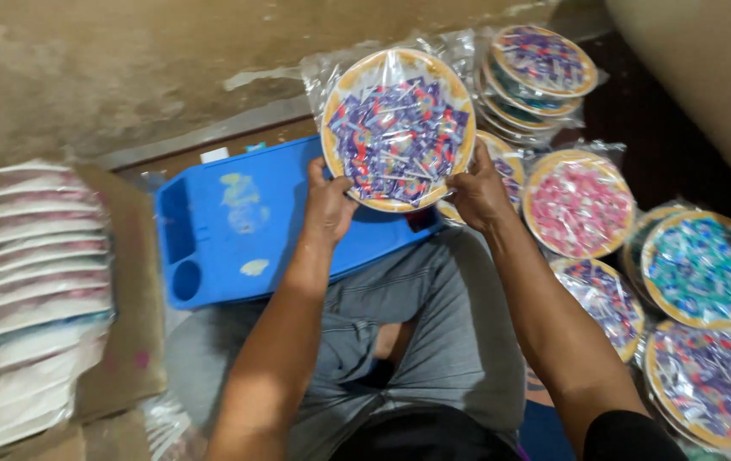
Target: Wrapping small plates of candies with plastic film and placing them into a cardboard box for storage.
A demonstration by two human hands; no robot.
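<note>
- Head view: your left hand [329, 205] and right hand [478, 195] both grip closed on the rim of a round yellow-rimmed plate of purple sachets wrapped in clear plastic [398, 128], held up over the blue plastic tray [237, 230].
- Similar wrapped plates [579, 205] lie on your right; a stack of white plates [32, 282] on your left.

Wrapped plate [398, 128] held above tray [237, 230]; plate stacks [583, 205] right, rowed plates [32, 256] left.
</note>
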